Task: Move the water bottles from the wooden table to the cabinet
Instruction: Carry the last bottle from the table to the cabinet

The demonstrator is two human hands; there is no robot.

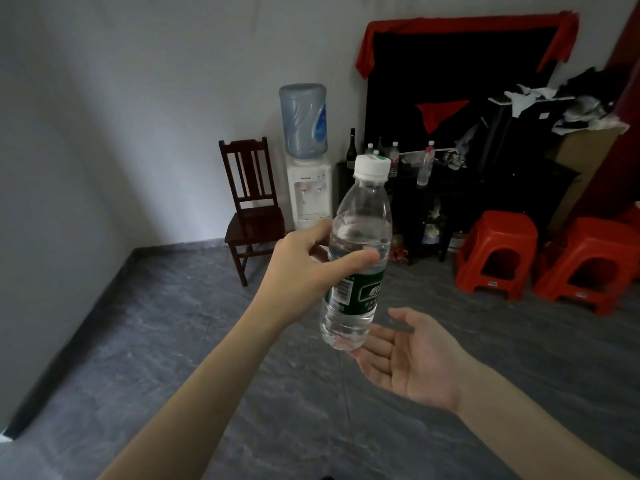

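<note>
From the head camera, one water bottle (358, 258) with a white cap and a green label is held in the air over the grey floor (173, 341), roughly upright and tilted slightly, well short of the dark cabinet (467, 188) at the far wall. The left hand (304, 271) grips it around the middle, thumb across the front and fingers curled behind it. The right hand (412, 358) lies palm up with fingers spread and relaxed just under the bottle's base; whether it touches the base is hard to tell. On the cabinet top stand about four more clear bottles (426, 164), one partly hidden behind the held bottle's cap, so the count is uncertain, plus one dark glass bottle (352, 148). There are two red plastic stools (495, 252) on the floor, the right one cut off by the frame edge, one wooden chair (252, 206), and one water dispenser (308, 161) carrying a large blue jug. The cabinet's lower shelves are too dark to make out, and a heap of clothes (571, 105) at the right is unclear. Red cloth (467, 22) drapes over a black panel behind.
</note>
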